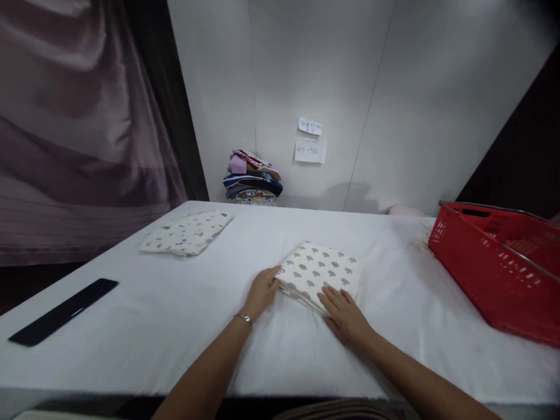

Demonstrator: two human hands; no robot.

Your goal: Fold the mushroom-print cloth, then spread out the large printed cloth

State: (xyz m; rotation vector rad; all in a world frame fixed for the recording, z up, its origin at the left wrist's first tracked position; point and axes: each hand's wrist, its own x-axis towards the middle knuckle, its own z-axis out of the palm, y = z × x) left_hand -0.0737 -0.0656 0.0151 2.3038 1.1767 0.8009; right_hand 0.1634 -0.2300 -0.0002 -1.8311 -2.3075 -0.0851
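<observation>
A folded white cloth printed with grey and a few green shapes lies in the middle of the table, its layers showing along the near edge. My left hand, with a silver bracelet at the wrist, grips the cloth's left corner, thumb side on top. On the near right edge rests my right hand, its fingers stretched out over the fabric and its thumb low by the edge. Farther left lies a second folded cloth, white with small dark prints, apart from both hands.
A white-covered table spans the view. A long black flat object lies at left. The red plastic basket stands at right. Behind the table is a stack of folded fabrics, near paper labels on the wall. A pink curtain hangs left.
</observation>
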